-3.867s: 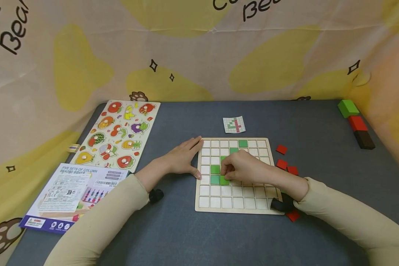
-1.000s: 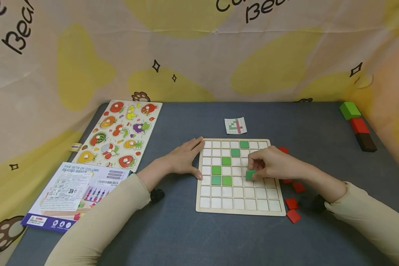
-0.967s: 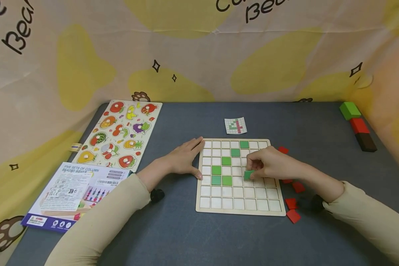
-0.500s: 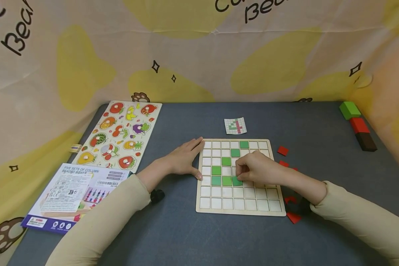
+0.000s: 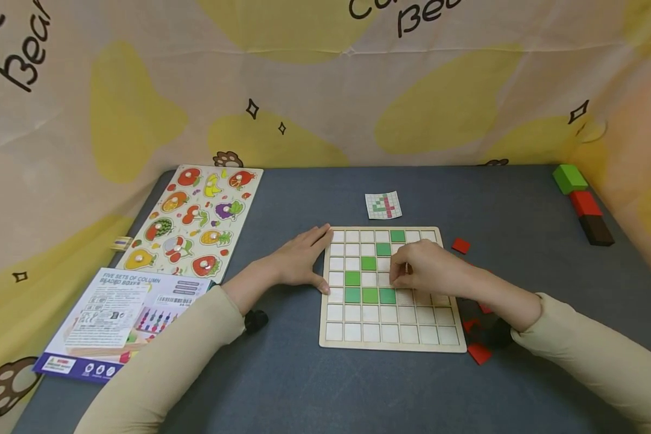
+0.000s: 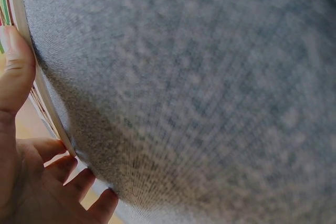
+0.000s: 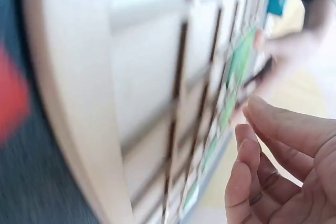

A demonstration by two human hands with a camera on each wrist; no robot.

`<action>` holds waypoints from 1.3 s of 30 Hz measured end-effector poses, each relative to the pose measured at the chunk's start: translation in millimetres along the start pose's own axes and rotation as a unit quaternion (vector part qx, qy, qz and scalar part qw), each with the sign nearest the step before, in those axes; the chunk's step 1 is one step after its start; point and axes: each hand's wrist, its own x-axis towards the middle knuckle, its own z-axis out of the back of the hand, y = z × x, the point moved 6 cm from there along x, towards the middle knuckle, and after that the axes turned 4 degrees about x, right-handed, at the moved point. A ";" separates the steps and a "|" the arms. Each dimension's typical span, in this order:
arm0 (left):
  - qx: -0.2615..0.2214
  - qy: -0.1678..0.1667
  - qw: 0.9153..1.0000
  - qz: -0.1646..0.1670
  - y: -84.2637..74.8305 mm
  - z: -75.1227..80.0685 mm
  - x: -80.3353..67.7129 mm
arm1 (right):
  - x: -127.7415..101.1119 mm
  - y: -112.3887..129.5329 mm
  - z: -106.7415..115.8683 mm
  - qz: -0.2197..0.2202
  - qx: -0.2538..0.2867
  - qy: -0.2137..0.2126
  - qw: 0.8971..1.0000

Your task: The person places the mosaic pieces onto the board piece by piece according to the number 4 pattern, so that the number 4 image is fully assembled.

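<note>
The right hand [image 5: 425, 268] hovers just right of the seated green tile [image 5: 387, 296], fingers loosely curled, seemingly holding nothing.

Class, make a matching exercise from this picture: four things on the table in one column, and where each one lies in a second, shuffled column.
1. pattern card
2. fruit puzzle
3. left hand
4. loose red tile

a. right of the grid board
b. far left of the table
c. just beyond the board's far edge
d. at the board's left edge

Pairs: 1-c, 2-b, 3-d, 4-a
</note>
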 end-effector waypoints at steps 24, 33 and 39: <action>-0.001 0.002 1.000 0.001 1.5 -2.0 1.3 | -33.4 -151.8 72.8 -0.129 0.139 0.099 0.977; -0.003 0.004 1.000 0.003 1.3 -1.8 0.4 | -34.5 -154.7 68.4 -0.101 0.157 0.094 0.978; -0.002 -0.001 1.000 -0.001 1.2 -2.0 0.8 | -32.5 -152.5 69.4 -0.101 0.114 0.062 0.986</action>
